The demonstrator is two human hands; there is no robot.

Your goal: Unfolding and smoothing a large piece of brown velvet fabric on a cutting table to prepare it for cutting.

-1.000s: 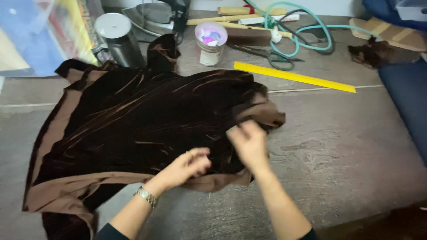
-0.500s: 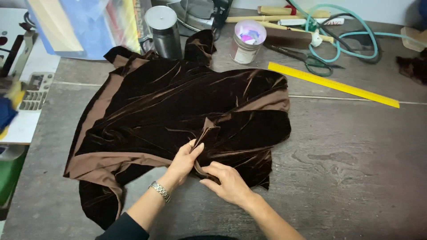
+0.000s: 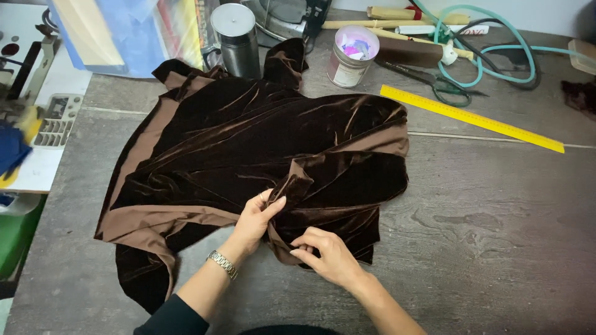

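Brown velvet garment (image 3: 248, 142) spread on bench (image 3: 496, 236), below steel flask (image 3: 236, 40). L hand (image 3: 257, 217) fingers pinch a raised fold near its front edge; R hand (image 3: 329, 254) fingers grip the hem. Risk: slippery pile, fold could slide out; back edge near flask, a tug may tip it.

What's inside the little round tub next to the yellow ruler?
The round tub stands open, and inside are small scraps in pink, purple and blue. They cover the bottom, so anything lying under them cannot be seen. The yellow ruler lies beside it on the grey table.
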